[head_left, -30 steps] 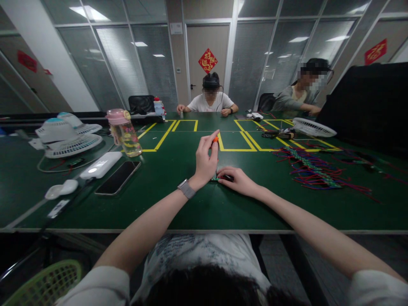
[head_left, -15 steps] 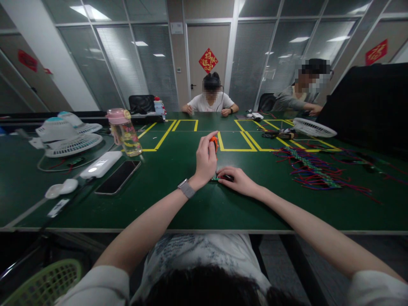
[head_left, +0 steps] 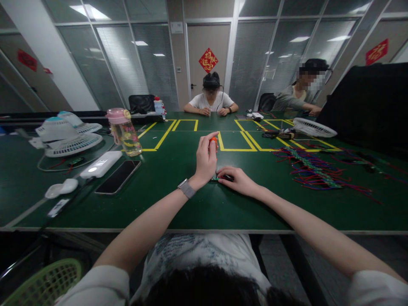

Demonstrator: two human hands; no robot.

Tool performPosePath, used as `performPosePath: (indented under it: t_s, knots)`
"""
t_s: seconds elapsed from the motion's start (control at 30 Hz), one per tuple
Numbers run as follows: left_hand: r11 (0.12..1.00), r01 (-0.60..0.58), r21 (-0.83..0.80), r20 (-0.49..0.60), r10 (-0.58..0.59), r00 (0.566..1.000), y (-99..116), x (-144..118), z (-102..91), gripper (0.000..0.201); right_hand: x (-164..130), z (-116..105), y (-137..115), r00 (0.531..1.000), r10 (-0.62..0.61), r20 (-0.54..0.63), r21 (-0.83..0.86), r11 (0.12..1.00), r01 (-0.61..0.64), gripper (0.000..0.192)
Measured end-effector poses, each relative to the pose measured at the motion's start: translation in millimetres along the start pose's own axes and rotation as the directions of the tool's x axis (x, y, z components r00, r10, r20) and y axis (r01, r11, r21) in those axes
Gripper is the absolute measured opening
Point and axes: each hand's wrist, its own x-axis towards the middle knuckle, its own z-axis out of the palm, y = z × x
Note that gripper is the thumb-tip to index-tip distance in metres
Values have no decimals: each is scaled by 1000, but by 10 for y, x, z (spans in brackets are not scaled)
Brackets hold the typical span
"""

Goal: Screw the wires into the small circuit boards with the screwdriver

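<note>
Upright in my left hand [head_left: 205, 160] is a screwdriver with an orange and black handle [head_left: 213, 144]; my fingers wrap around it. Its thin shaft points down at a small green circuit board [head_left: 214, 179] on the table. My right hand [head_left: 235, 180] rests low beside the board, thumb and fingertips closed on its right edge. A dark piece [head_left: 228, 177] shows under the right fingers, too shaded to name. My left hand partly covers the board, and the screwdriver's tip is hard to make out.
Circuit boards with red and blue wires [head_left: 314, 168] lie right. At left are a phone [head_left: 117, 177], a white power bank [head_left: 101, 165], a pink-lidded bottle [head_left: 124, 131] and white fans [head_left: 68, 138]. Yellow tape [head_left: 239, 150] marks the green table [head_left: 178, 208]. Two people sit across.
The orange handle has turned slightly within my left fingers. Both my hands stay in place. The person opposite has brought one hand inward.
</note>
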Motion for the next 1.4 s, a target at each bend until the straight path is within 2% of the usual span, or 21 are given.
performPosePath:
  t_s: [0.63,0.83,1.1,1.3,1.4]
  knots:
    - [1000,7,-5,6,-7,1000,15,7,-11,29,-4,-4,6,1000,9,6,-2,1000,-9,11]
    - [999,-1,-42,64,4,998,15,4,-15,32,-1,-1,12,1000,3,15,2,1000,-3,11]
    - [986,-107,129,-40,113,993,120,25,-43,20,1,-4,-1,1000,0,4,3,1000,0,11]
    - [999,-40,-12,73,41,996,58,11,-26,33,-5,-10,-15,1000,6,-9,0,1000,-6,14]
    - [999,-36,-9,24,36,999,61,17,-18,30,-11,-15,-40,999,30,-45,23,999,-29,15]
